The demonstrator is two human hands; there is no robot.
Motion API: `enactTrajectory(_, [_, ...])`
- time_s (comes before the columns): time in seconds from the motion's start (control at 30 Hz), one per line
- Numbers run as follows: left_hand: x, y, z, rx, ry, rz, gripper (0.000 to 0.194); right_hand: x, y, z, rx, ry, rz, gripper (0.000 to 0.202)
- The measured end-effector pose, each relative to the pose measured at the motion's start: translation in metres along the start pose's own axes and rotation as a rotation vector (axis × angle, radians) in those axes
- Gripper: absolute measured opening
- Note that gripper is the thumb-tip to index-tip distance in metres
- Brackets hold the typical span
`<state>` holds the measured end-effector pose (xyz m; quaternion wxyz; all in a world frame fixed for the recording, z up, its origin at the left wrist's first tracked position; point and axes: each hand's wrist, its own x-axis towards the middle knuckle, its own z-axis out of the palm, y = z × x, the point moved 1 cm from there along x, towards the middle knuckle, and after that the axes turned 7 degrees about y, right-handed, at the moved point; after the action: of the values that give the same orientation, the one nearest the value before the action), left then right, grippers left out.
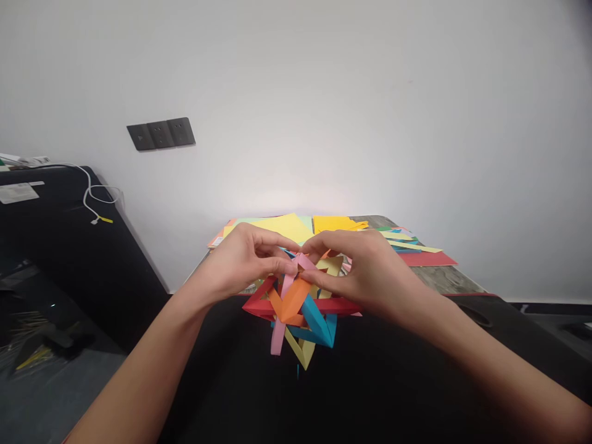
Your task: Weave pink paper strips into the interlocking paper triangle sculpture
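I hold a many-coloured folded-paper model (292, 305) between my two hands, in the middle of my view, in front of the black counter (379, 370). I cannot tell whether its lower points touch anything. My left hand (245, 259) closes its grip at the top, thumb and fingertips on the pink strip (288, 280). My right hand (363, 265) comes in from the other side, its grip closed too, thumb and forefinger pinching the paper just beside my left fingertips. Below my fingers, orange, red, blue and pale-yellow folds cross one another in pointed angles, and one pink end hangs down at the lower left. My hands hide part of the top.

Beyond the model, on a grey wood-grain surface (439, 280), lie a yellow sheet (277, 227), a stack of orange-yellow paper (332, 223) and, to the right, loose coloured strips (411, 245) by a red sheet (432, 259). A dark socket panel (161, 134) sits on the pale wall (370, 92); a white cable (87, 191) trails over a black panel (60, 228) at my left.
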<state>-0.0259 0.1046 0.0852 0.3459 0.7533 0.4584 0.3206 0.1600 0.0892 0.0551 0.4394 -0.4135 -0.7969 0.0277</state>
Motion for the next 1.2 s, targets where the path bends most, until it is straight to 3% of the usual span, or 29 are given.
enactTrajectory(0.27, [0.003,-0.0014,-0.0018,-0.066,-0.016,0.016,0.018,-0.0042,-0.0057,-0.0024,-0.025,-0.012,0.037,0.011])
enactTrajectory(1.2, [0.0046,-0.0028,-0.0019,-0.139,-0.062,0.017,0.019,-0.0055,-0.0068,-0.0033,-0.044,0.003,0.041,0.01])
